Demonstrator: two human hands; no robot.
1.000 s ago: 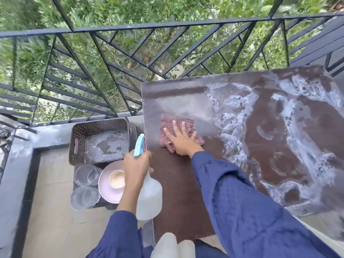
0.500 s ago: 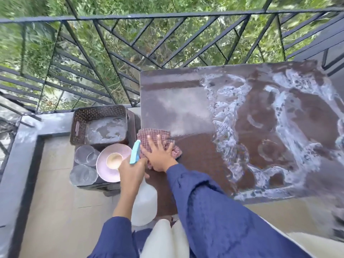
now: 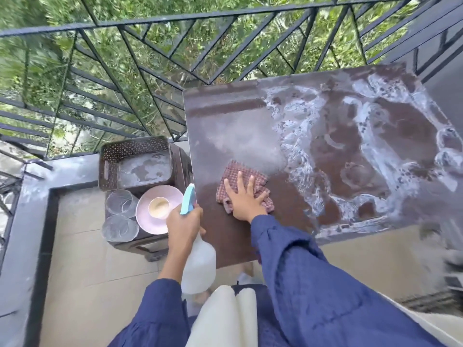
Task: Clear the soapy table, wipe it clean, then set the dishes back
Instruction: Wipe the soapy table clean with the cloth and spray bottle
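R hand (image 3: 246, 200), fingers spread flat, presses cloth (image 3: 234, 171) on table (image 3: 225, 116); suds (image 3: 300, 156) lie to its right. L hand (image 3: 184, 221) grips spray bottle (image 3: 199, 266) off left edge

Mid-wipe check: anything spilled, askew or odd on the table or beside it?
Only soap: white foam streaks the right half of the brown table, beyond the checked red cloth under the right hand. A soapy film also lies inside the brown perforated basket. Nothing looks tipped or broken.
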